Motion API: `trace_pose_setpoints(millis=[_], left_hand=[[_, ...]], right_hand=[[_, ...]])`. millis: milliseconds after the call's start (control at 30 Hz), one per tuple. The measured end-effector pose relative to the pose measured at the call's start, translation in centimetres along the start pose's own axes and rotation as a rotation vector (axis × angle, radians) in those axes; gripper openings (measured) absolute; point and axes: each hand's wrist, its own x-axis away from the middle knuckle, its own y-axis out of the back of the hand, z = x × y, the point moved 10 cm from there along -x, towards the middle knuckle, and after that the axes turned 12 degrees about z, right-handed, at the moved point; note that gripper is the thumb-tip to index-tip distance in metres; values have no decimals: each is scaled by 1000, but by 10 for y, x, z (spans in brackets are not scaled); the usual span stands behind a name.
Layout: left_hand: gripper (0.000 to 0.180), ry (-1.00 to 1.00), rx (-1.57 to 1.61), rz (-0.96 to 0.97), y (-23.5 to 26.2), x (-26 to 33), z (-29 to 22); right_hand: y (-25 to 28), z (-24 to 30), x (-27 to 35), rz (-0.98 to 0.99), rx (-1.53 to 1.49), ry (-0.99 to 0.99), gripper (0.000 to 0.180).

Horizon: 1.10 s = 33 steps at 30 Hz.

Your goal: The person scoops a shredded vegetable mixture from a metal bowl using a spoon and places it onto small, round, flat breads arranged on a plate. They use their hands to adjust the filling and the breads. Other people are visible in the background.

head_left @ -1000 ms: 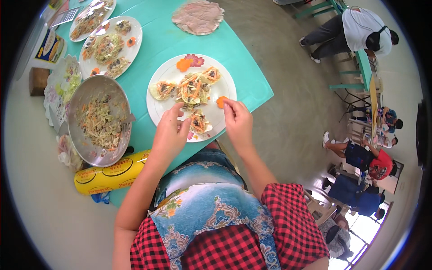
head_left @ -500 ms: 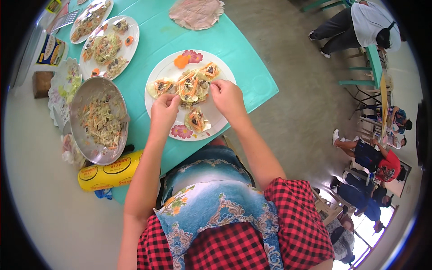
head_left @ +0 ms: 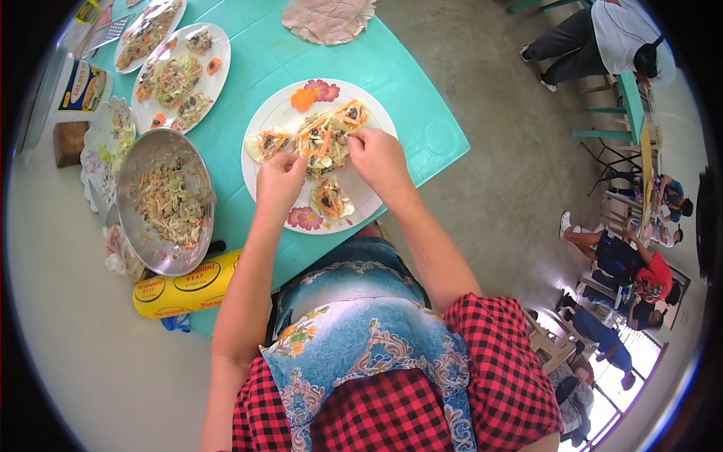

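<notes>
In front of me a white plate (head_left: pixel 369 202) with painted pink flowers holds a central mound of shredded vegetable salad (head_left: pixel 322 143). Around it sit small salad portions on pale, cup-like pieces: one at the left (head_left: pixel 271 143), one at the upper right (head_left: pixel 352 114), one at the near side (head_left: pixel 330 199). An orange flower-shaped carrot slice (head_left: pixel 303 99) lies near the far rim. My left hand (head_left: pixel 280 182) is closed in a pinch at the mound's left edge. My right hand (head_left: pixel 378 158) pinches at its right edge. Whatever the fingertips hold is hidden.
Left of the plate stands a metal bowl (head_left: pixel 166 260) of mixed salad, beside a yellow wrap roll (head_left: pixel 188 290). Finished-looking salad plates (head_left: pixel 218 45) and a scalloped dish (head_left: pixel 94 181) are farther left. A brownish round mat (head_left: pixel 327 21) lies at the far edge. People sit and stand at right.
Both hands stay pinched at the mound, my left hand shifting slightly right and my right hand slightly up. The view has shifted a little; the food looks much the same.
</notes>
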Motion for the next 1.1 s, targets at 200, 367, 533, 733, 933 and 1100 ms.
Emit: trace_pose_setpoints(millis=[200,367,533,733,933,1100], left_hand=[[18,11,6,22,-2,-2,0],[16,-10,-15,13,-1,-4,-1],[14,-42,-43,-11,0,-5,-2],[20,-49,-85,-53,5,-4,1],[21,-35,-63,-64,6,-3,5],[22,-41,-25,-73,8,-4,12]], right_hand=[[1,3,-1,16,-6,-4,21],[2,3,-1,0,-7,10,21],[-3,0,-2,13,4,4,20],[-5,1,-2,21,-6,9,20],[-7,1,0,18,-3,19,20],[-9,1,3,4,-42,23,20]])
